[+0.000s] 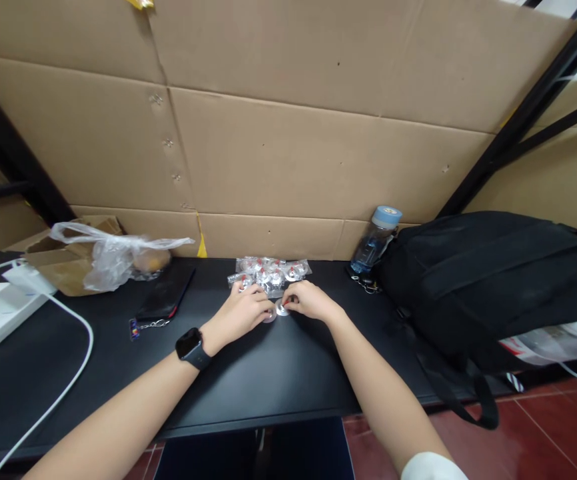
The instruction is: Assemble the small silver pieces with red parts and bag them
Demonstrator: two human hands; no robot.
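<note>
My left hand (pixel 245 310), a dark watch on its wrist, has curled fingers and holds a small clear disc (pixel 269 315) low over the black tabletop. Close beside it, my right hand (pixel 310 299) pinches a small red part on a silvery round disc (pixel 281 309). The two discs are nearly side by side; fingers hide parts of both. Just beyond my hands lie several clear plastic packets (pixel 268 269) with shiny pieces and red bits inside, their exact kind too small to tell.
On the left are a power strip (pixel 3 310), a white cable (pixel 87 350), a cardboard box (pixel 68 263) with a plastic bag (pixel 111 257), and a dark wallet (pixel 164 291). A water bottle (pixel 372 243) and black backpack (pixel 488 280) stand right. A cardboard wall (pixel 278 160) closes the back.
</note>
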